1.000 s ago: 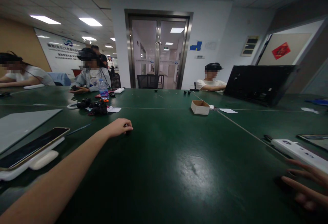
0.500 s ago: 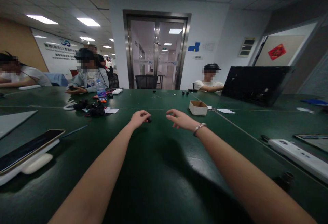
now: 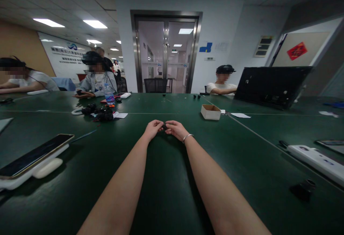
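Both my hands meet in the middle of the head view, just above the dark green table [image 3: 166, 177]. Between them is a small black piece [image 3: 164, 126], too small to name more exactly. My left hand [image 3: 154, 129] pinches it from the left with thumb and fingers. From the right, my right hand [image 3: 176, 129], with a silver bracelet [image 3: 187, 138] at the wrist, closes its fingertips on the same piece. The fingers cover part of it.
An open cardboard box [image 3: 211, 112] stands beyond my right hand. Left are black gear [image 3: 103, 113], a water bottle [image 3: 109, 94] and a phone [image 3: 40, 154]. At right lie a white device [image 3: 317, 161] and a black part [image 3: 306, 188]. A large black screen [image 3: 271, 87] stands behind. Several people sit around.
My right hand has moved left and closed on the black piece that my left hand was holding. My left hand now appears slightly further right, and the view has shifted a little.
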Demonstrator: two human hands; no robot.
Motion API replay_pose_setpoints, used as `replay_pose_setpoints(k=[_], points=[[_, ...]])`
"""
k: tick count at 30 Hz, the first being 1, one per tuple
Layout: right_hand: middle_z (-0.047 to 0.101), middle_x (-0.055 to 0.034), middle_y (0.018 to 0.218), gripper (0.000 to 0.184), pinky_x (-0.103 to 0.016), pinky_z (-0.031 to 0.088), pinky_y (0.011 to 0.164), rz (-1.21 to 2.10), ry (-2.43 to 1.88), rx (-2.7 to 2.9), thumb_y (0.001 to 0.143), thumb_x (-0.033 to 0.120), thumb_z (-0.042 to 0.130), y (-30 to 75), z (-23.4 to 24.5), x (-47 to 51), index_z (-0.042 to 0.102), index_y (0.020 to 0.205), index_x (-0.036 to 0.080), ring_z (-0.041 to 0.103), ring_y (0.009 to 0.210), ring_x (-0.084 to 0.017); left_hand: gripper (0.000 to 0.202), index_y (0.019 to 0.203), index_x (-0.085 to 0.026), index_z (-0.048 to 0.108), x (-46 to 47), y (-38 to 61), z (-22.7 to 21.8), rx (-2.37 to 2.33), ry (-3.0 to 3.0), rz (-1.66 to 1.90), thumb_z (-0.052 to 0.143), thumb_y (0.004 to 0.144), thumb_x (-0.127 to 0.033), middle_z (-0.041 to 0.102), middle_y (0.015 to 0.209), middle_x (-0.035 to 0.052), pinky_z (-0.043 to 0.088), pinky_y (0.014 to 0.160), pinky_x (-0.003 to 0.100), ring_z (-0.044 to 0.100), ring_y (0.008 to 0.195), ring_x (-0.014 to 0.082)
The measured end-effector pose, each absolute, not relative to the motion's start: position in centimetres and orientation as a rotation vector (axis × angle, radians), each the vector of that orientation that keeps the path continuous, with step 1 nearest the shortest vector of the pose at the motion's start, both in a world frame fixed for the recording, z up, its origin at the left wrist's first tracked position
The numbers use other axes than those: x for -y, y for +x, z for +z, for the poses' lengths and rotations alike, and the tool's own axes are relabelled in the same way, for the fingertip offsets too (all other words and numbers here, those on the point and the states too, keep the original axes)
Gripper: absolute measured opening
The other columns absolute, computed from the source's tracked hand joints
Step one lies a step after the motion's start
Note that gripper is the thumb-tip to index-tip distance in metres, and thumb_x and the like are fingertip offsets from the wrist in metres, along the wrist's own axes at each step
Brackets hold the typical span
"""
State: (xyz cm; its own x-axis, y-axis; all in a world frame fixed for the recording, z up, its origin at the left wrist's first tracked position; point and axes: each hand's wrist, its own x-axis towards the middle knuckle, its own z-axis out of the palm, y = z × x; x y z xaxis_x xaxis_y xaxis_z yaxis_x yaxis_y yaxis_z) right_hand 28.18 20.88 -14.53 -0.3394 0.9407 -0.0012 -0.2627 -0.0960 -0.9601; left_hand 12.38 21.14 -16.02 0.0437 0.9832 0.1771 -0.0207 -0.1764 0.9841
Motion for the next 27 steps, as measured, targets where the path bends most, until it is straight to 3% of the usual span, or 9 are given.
replay_pose_setpoints(k=[5,10,22,27], points=[[0.063,-0.0031,0.065,0.022,-0.018,0.051,0.051,1.587,-0.843,1.154,0.071,0.0,0.064,28.3,-14.8,-21.0,0.058,0.089,0.01,0.06,0.054,-0.009,0.018,0.089,-0.011,0.061,-20.6,12.4,-15.9,-0.963,1.221,1.294,0.066,0.072,-0.017,0.064,0.084,0.0077,0.05,0.068,0.024,0.062,0.072,0.0117],[0.064,-0.0035,0.066,0.016,-0.017,0.049,0.049,1.579,-0.819,1.131,0.071,0.001,0.063,28.2,-15.0,-21.2,0.061,0.085,0.009,0.06,0.053,-0.008,0.017,0.088,-0.01,0.062,-20.1,12.3,-15.6,-0.951,1.18,1.306,0.065,0.072,-0.01,0.063,0.086,0.0077,0.051,0.076,0.026,0.064,0.074,0.0126],[0.065,-0.0049,0.069,0.018,-0.021,0.053,0.057,1.609,-0.802,1.131,0.074,-0.001,0.061,28.3,-14.8,-20.9,0.061,0.088,0.009,0.064,0.057,-0.011,0.02,0.089,-0.01,0.062,-20.5,12.2,-15.8,-0.991,1.2,1.293,0.068,0.07,-0.013,0.064,0.081,0.0076,0.05,0.07,0.025,0.063,0.071,0.013],[0.065,-0.0055,0.073,0.019,-0.022,0.054,0.059,1.613,-0.795,1.156,0.074,0.0,0.06,28.5,-14.8,-20.9,0.061,0.091,0.009,0.064,0.059,-0.011,0.027,0.088,-0.01,0.063,-21.0,12.0,-16.3,-1.008,1.244,1.296,0.072,0.067,-0.024,0.064,0.08,0.0081,0.047,0.066,0.024,0.062,0.071,0.013]])
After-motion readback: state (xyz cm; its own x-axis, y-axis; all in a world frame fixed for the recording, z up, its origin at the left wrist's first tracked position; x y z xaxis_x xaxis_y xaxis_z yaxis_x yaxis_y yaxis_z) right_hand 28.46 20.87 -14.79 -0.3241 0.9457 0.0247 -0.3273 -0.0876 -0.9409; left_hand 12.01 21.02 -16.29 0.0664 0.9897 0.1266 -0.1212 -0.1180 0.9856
